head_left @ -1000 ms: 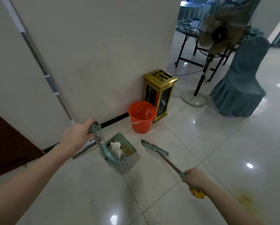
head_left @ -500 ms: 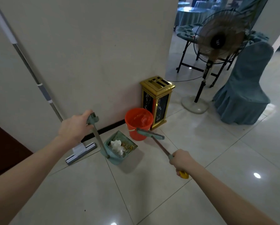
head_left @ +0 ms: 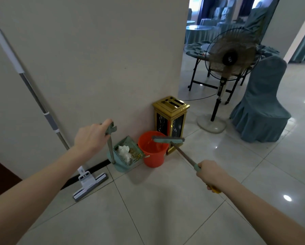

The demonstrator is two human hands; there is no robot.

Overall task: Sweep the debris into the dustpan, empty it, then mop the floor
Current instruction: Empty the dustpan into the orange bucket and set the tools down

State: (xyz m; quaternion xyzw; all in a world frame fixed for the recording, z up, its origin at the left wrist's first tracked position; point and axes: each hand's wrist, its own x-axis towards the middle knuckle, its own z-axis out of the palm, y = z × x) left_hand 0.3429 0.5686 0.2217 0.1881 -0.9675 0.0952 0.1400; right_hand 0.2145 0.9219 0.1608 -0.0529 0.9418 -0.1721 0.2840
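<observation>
- The dustpan (head_left: 123,167), loaded with debris (head_left: 126,152), is gripped by its upright handle in the left hand (head_left: 92,137).
- The broom (head_left: 168,139) is gripped by the right hand (head_left: 212,173), its head raised over the orange bucket (head_left: 153,157).
- A mop (head_left: 90,183) is leaned against the wall (head_left: 95,68).

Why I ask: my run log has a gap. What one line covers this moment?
left hand: holds teal plastic dustpan handle | right hand: holds teal broom by orange plastic bucket | dustpan: debris inside, not emptied

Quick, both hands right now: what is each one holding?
Left hand: closed, gripping the upright handle of the teal plastic dustpan.
Right hand: closed, gripping the handle of the teal-headed broom.
</observation>
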